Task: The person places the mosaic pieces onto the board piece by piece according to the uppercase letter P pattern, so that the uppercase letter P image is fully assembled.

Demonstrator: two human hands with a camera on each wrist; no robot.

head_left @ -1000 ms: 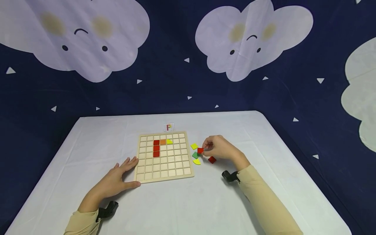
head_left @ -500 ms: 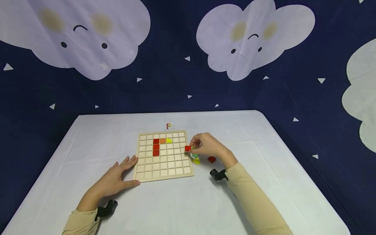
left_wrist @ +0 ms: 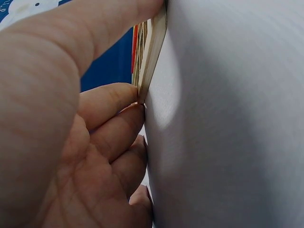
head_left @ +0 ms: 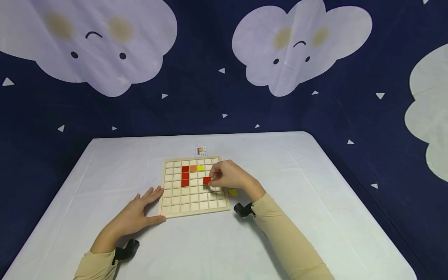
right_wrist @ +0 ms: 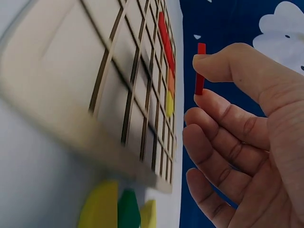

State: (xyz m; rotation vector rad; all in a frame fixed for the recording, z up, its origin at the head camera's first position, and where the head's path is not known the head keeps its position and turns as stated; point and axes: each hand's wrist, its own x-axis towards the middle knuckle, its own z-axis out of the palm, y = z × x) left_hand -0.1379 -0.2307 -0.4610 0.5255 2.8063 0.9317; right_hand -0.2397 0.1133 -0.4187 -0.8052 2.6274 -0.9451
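Observation:
My right hand pinches a red square tile between thumb and fingertips, held over the right part of the wooden grid board. In the right wrist view the tile appears edge-on, raised off the board's surface. Three red tiles stand in a column on the board, with an orange square tile and a yellow quarter-round tile beside the top one. My left hand rests at the board's left edge, fingers spread; its thumb and fingertips touch the rim in the left wrist view.
A small pattern card lies behind the board. Right of the board are a yellow quarter-round piece and, in the right wrist view, a green piece and another yellow piece. My right arm covers part of that area.
My right hand has carried the red tile leftward from beside the loose pieces to over the board. The left hand stays at the board's edge.

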